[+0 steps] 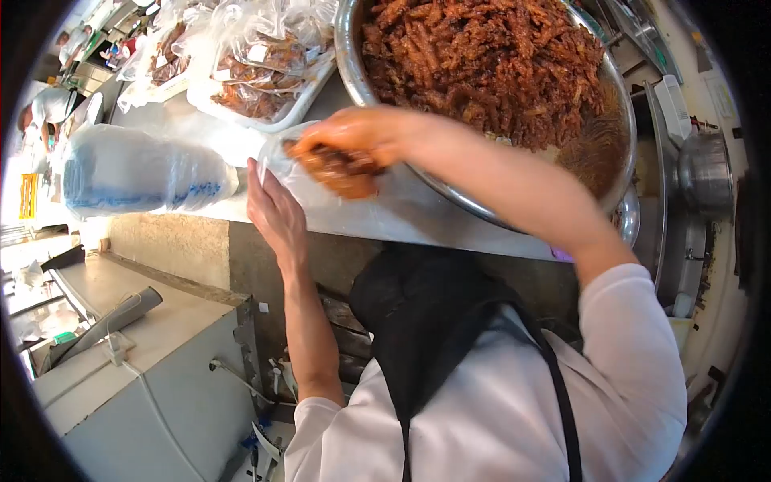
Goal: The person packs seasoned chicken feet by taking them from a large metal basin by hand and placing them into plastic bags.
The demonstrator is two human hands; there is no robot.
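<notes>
Braised chicken feet (341,175) fill our right hand's (353,135) clutch — our left hand (277,215), fingers extended, presumably steadies the clear plastic bag (300,183).

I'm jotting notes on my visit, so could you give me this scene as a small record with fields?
Left hand: open, at pale plastic
Right hand: gripping glossy brown food
Metal bowl: large, heaped with sauced brown pieces
White tray: holds bagged food
Near tray: plastic-wrapped bundle, blue markings
Surface: pale worktable
</notes>
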